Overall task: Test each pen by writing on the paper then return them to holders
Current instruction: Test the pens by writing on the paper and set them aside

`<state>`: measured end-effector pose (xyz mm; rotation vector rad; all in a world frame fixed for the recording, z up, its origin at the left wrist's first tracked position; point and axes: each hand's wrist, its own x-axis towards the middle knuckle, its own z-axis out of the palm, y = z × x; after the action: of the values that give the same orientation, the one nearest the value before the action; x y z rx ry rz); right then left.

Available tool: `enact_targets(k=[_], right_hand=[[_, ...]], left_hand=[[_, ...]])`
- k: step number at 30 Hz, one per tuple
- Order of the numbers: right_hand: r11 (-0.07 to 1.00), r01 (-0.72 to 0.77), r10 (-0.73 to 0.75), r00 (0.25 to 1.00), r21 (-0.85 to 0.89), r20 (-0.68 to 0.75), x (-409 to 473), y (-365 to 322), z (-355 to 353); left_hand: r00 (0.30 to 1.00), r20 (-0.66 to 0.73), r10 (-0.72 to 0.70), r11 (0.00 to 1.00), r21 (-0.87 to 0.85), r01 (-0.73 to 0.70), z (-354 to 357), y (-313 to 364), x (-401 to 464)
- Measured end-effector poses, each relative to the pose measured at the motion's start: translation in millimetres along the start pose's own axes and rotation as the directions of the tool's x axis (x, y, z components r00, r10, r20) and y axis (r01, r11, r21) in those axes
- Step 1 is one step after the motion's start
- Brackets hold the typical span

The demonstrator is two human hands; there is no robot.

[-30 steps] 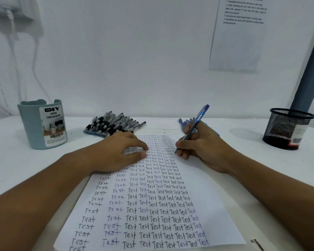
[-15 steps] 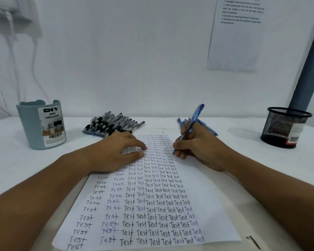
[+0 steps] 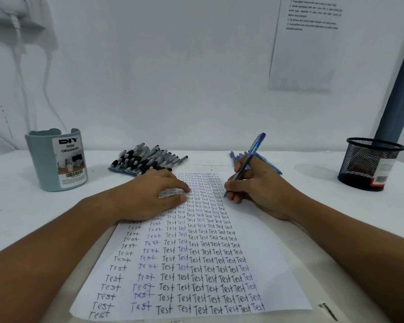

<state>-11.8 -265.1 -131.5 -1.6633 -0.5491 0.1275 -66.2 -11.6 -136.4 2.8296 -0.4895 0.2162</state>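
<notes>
My right hand (image 3: pixel 258 190) pinches a blue pen (image 3: pixel 247 160) btwn thumb & fingers, curled round the barrel, tip down on the paper (image 3: pixel 266 252) at the right end of the written rows, near the sheet's far part. Pen tilts up & away from me, cap end high over the knuckles.

My left hand (image 3: pixel 149 197) lies palm-down on the paper's far-left part, fingers nearly straight & relaxed, holding nothing, just pressing the sheet flat. Fingertips sit just left of the pen tip, not touching it.

Paper is covered w/ columns of "Test", mostly black, some blue toward its right & near-left areas.

Just beyond the paper's far-left corner: a pile of black pens (image 3: pixel 147 159) lying flat. Beyond its far-right corner, partly behind my right hand: a few more blue pens (image 3: pixel 269 165).

Well left of the paper: blue-grey desk organizer (image 3: pixel 56 162), upright, label facing me. Well right of the paper: black mesh holder (image 3: pixel 369 164), upright. Can't tell if either has pens inside.

All on a white table (image 3: pixel 21 206). A printed sheet (image 3: pixel 306 43) hangs on the wall above the paper's right side.
</notes>
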Motion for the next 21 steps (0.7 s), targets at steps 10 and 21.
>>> enact_targets(k=[10, 21], right_hand=[[1.0, -0.001, 0.001, 1.0, 0.003, -0.026, -0.8, -3.0, 1.2], [0.999, -0.008, 0.011, 0.997, 0.042, -0.076, -0.5, -2.8, -0.2]], left_hand=[[1.0, 0.001, 0.02, 1.0, 0.001, -0.02, 0.1, -2.5, 1.0], [1.0, -0.002, 0.028, 1.0, 0.008, -0.028, -2.2, 1.3, -0.5]])
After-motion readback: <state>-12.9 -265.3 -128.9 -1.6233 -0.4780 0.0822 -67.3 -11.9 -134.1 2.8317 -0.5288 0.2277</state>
